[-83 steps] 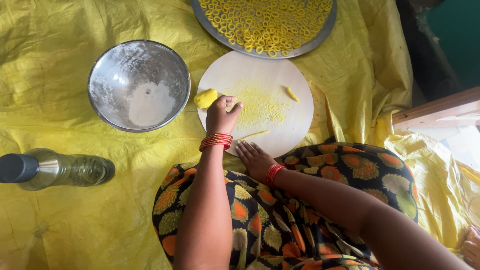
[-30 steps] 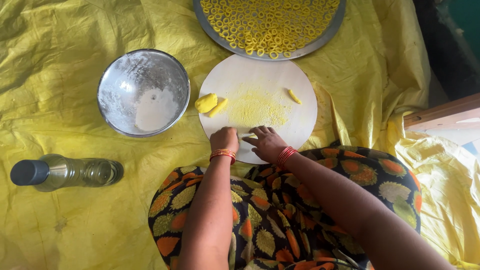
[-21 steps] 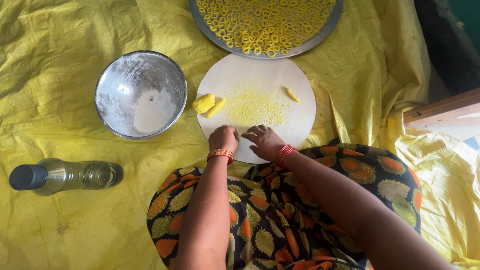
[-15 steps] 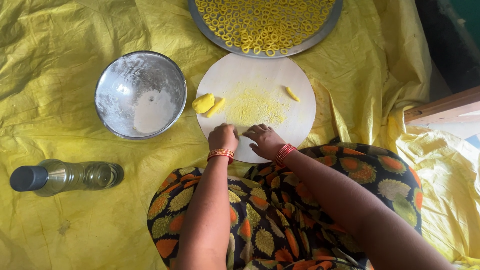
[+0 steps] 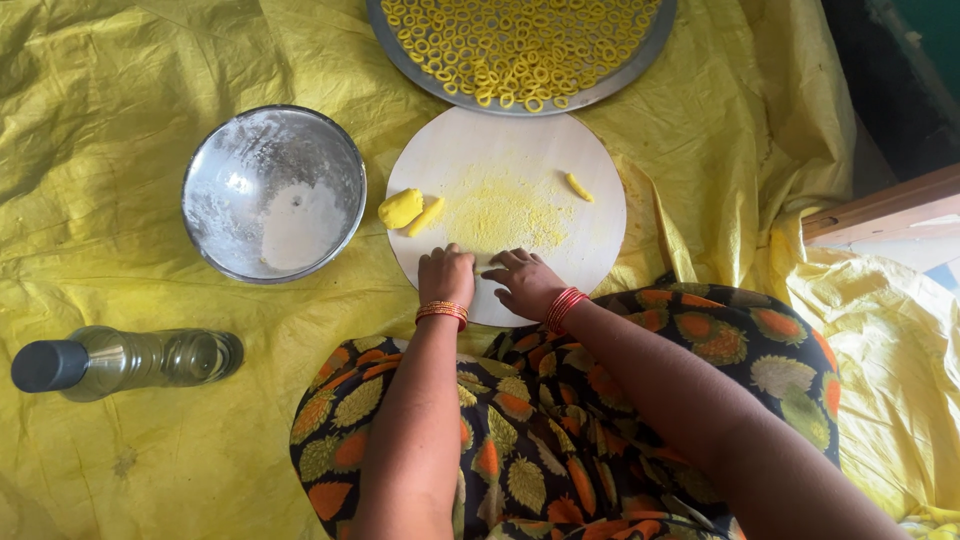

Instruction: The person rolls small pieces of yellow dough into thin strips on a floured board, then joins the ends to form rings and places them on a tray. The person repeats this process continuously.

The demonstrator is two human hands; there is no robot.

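Fingers of left hand (image 5: pixel 446 277) & right hand (image 5: pixel 527 283) now curl together, pinching a small dough bit on the round board (image 5: pixel 600 215); before, left was by the dough lump (image 5: pixel 400 208).

Crinkled yellow plastic sheet (image 5: pixel 120 120) over the floor, wooden plank (image 5: pixel 880 205) at right.

A person's left hand (image 5: pixel 446 277) and right hand (image 5: pixel 527 282) rest side by side, fingers curled down, on the near edge of a round pale board (image 5: pixel 506 210) dusted with yellow flour; whether they pinch anything between them cannot be told. A lump of yellow dough (image 5: pixel 400 208) and a short rolled piece (image 5: pixel 426 216) lie at the board's left, another small piece (image 5: pixel 579 187) at its right. Around the board, on a yellow sheet (image 5: pixel 100 90), sit a steel bowl (image 5: pixel 272 192) of white flour, a tray (image 5: pixel 520 45) of yellow dough rings and a glass bottle (image 5: pixel 125 361) lying on its side.
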